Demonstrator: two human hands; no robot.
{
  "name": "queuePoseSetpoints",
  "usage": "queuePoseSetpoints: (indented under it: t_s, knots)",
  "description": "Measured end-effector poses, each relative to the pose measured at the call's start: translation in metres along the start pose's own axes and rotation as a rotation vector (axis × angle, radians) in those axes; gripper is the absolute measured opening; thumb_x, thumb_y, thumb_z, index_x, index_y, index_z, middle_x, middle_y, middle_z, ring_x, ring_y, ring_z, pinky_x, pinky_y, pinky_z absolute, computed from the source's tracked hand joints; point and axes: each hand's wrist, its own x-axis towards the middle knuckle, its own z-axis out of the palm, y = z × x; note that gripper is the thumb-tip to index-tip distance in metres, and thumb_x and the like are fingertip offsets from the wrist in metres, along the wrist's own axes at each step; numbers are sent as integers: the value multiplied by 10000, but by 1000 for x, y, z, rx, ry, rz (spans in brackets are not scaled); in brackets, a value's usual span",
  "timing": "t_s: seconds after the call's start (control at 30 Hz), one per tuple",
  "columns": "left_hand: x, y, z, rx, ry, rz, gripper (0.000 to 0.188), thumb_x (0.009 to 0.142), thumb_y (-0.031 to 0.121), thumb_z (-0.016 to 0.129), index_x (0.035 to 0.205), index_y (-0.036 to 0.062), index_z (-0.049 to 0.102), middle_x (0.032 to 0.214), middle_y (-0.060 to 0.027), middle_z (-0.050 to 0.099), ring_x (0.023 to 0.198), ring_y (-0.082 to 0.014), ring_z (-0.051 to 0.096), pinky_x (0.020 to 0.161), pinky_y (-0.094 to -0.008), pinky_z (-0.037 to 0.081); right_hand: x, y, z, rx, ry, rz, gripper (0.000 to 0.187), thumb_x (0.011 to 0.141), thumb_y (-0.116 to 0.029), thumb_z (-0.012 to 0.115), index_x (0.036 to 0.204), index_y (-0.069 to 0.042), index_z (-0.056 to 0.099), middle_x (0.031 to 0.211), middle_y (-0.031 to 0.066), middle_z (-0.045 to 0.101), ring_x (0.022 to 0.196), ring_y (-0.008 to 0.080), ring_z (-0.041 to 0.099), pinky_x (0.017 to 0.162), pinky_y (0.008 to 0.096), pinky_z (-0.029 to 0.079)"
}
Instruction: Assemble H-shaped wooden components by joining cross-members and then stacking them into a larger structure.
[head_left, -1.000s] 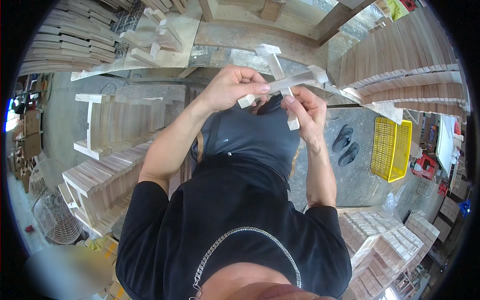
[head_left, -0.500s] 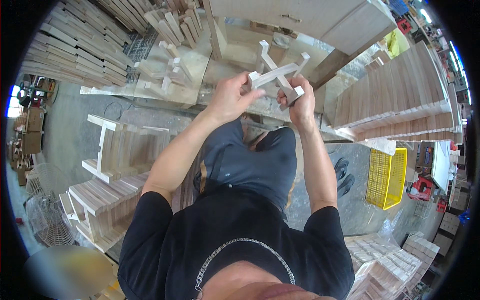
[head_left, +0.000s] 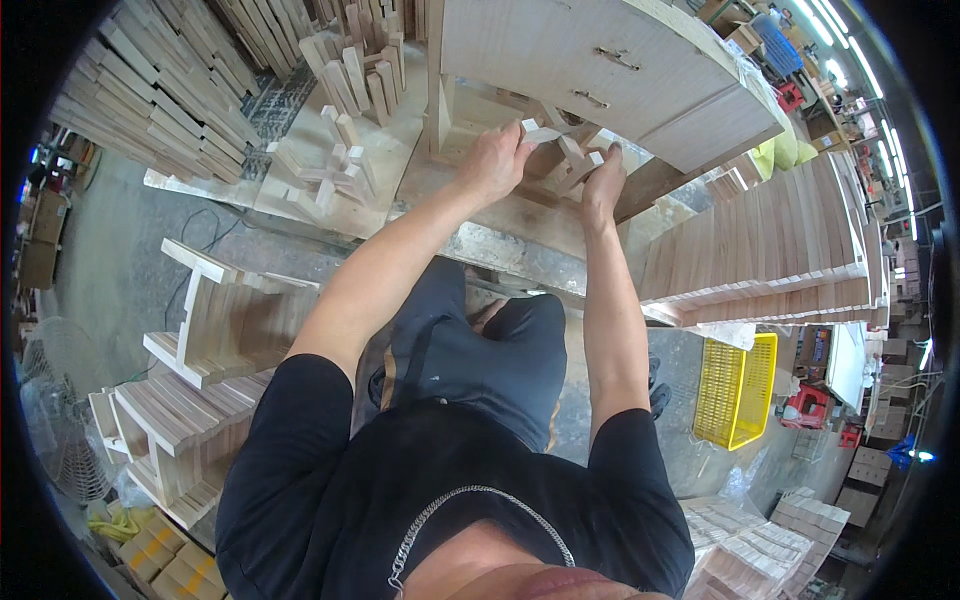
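A cross-shaped wooden frame point(head_left: 541, 133), made of pale square bars with short upright legs, is held out over the workbench point(head_left: 475, 240). My left hand point(head_left: 493, 163) grips the end of one bar, fingers closed around it. On the other side my right hand point(head_left: 603, 187) is closed on another end of the same frame. The frame's far part reaches into the recess below a large pale wooden panel point(head_left: 540, 50), where shadow and the panel partly hide it. A similar cross-shaped frame point(head_left: 325, 185) lies on the bench to the left.
Upright wooden sticks point(head_left: 355, 80) stand at the back left, beside long stacked boards point(head_left: 150, 95). Stacked slats point(head_left: 750, 240) rise on the right, above a yellow crate point(head_left: 735, 390) on the floor. More wooden pieces point(head_left: 245, 320) are piled at my left.
Both hands have moved forward, carrying the wooden frame away from my body into the recess under the panel. The frame now sits lower and flatter, and my arms are straighter.
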Motion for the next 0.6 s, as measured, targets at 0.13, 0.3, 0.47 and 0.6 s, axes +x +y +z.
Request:
queuePoseSetpoints:
  t_s: [0.13, 0.3, 0.47, 0.6]
  knots:
    - [0, 5, 4, 55, -3, -20, 268, 1025, 237, 580, 1024, -31, 567, 864, -300, 680, 858, -496, 667, 757, -571, 524, -32, 21, -27, -146, 121, -300, 601, 1102, -434, 350, 1004, 58, 682, 852, 112, 683, 778, 213, 631, 745, 372, 496]
    - [1, 2, -1, 47, -8, -25, 295, 1015, 235, 603, 1028, -58, 578, 875, -306, 671, 859, -503, 661, 751, -569, 509, -145, 22, -96, -412, 39, -378, 409, 1093, -315, 481, 1015, 35, 679, 879, 133, 676, 852, 213, 623, 834, 355, 495]
    - [3, 10, -9, 59, -85, -62, 294, 1029, 223, 577, 1062, -69, 577, 914, -315, 684, 918, -499, 669, 795, -561, 529, -229, 45, -176, -600, 25, -217, 379, 1087, -275, 496, 1021, 35, 705, 874, 139, 689, 820, 220, 640, 796, 352, 501]
    - [-1, 3, -5, 90, -48, -35, 289, 1014, 213, 595, 1069, -70, 588, 916, -312, 687, 930, -502, 665, 806, -562, 524, -250, 58, -202, -528, 97, -151, 374, 1084, -266, 502, 1018, 32, 717, 863, 115, 702, 792, 201, 642, 772, 346, 497]
